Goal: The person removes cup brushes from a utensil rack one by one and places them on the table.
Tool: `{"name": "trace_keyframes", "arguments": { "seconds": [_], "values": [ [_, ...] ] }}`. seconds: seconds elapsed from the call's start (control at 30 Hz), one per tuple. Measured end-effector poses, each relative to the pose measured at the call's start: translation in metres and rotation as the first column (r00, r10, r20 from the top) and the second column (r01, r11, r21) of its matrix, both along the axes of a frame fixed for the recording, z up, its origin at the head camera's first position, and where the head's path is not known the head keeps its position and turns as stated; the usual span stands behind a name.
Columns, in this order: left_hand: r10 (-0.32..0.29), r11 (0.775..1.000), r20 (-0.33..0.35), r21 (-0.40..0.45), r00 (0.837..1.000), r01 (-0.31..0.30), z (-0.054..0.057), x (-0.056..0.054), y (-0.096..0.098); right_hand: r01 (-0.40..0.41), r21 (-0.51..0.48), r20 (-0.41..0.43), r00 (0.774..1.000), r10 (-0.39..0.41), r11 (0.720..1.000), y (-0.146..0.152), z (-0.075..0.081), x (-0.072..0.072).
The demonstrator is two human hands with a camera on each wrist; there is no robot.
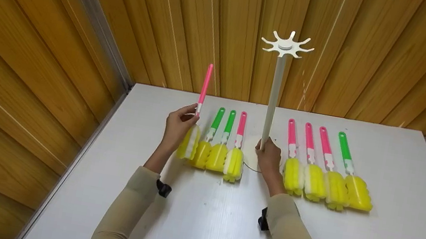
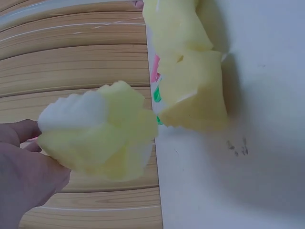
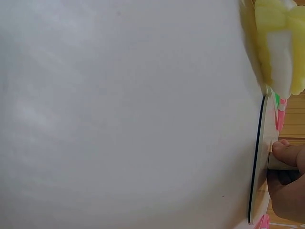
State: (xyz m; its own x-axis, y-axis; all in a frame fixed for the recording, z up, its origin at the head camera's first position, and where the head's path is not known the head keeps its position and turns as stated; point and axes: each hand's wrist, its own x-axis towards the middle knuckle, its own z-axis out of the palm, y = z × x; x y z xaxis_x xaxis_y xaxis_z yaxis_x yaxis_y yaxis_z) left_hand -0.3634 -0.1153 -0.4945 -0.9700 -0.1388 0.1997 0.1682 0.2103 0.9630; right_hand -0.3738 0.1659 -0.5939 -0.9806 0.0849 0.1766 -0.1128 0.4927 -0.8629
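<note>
My left hand (image 1: pixel 179 127) pinches a sponge bottle brush by the neck of its pink handle (image 1: pixel 206 83), the handle pointing up. Its yellow and white sponge head (image 2: pixel 100 131) hangs below the fingers, close beside the brushes on the table. My right hand (image 1: pixel 269 157) grips the foot of a pale upright post (image 1: pixel 273 99), just above its round base (image 1: pixel 251 154). In the right wrist view, the thumb and fingers wrap the post (image 3: pixel 281 162) from both sides. Atop the post sits a white star-shaped rack (image 1: pixel 286 45) with several slotted arms, all bare.
Left of the post lie a pink-handled brush (image 1: pixel 235 158) and two green-handled ones. On the right lies a row of several brushes, the outermost a green-handled brush (image 1: pixel 358 191). A white table (image 1: pixel 194 229) carries everything; wood-look panels (image 1: pixel 236 32) rise behind it.
</note>
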Motion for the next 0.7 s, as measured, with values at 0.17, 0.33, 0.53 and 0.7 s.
{"name": "trace_keyframes", "arguments": {
  "seconds": [0.17,0.33,0.53,0.7],
  "values": [
    [0.027,0.999,-0.005,-0.023,1.000,-0.027,-0.003,0.000,-0.005,0.001,0.025,-0.008,1.000,-0.001,1.000,0.000,0.000,0.000],
    [0.073,0.995,0.001,-0.069,0.997,-0.073,-0.009,-0.003,-0.011,-0.001,0.021,-0.018,1.000,0.001,1.000,0.000,0.000,0.002],
    [0.133,0.986,0.033,-0.107,0.991,-0.129,-0.016,-0.007,-0.016,-0.006,0.012,-0.044,0.999,0.007,1.000,0.000,0.001,0.003],
    [0.153,0.980,0.048,-0.133,0.987,-0.146,-0.020,-0.010,-0.017,-0.010,0.005,-0.014,1.000,0.010,1.000,0.000,0.002,0.002]
  ]
}}
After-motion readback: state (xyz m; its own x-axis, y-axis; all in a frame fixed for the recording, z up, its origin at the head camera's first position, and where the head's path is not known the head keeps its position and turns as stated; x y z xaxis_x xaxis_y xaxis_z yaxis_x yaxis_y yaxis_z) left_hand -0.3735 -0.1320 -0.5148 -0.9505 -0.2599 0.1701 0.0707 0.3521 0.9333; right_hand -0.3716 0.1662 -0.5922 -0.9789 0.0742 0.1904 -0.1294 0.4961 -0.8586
